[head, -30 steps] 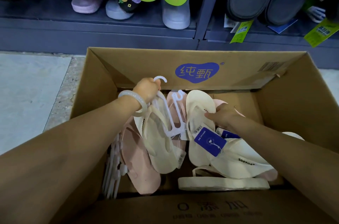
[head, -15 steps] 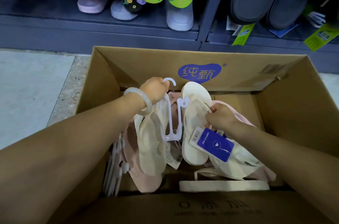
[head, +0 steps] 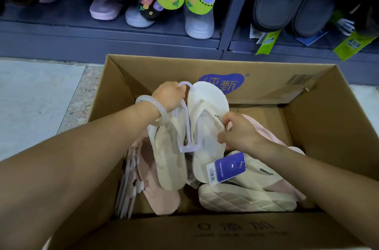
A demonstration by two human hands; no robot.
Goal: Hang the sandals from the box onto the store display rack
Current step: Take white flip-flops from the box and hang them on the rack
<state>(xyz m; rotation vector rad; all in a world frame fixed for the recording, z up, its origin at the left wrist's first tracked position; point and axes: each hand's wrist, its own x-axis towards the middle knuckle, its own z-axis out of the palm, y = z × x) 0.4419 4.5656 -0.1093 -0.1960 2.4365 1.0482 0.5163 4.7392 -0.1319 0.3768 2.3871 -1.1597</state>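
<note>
Cream sandals going onto a hanger, over the box

The cream sandals [head: 207, 126] look light and bendy; the clear hanger [head: 185, 118] is the sensible hold. Left hand [head: 169, 96] is curled round its hook, right hand [head: 240, 133] pinches the strap, above the cardboard box [head: 328, 126].

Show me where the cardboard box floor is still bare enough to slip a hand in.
Bare floor shows only at the far right corner of the brown cardboard box, beyond the pale pink sandal and against the right wall. The middle and left are crowded: cream flip-flops, a pink sandal, white plastic hangers, and both hands working there.
</note>
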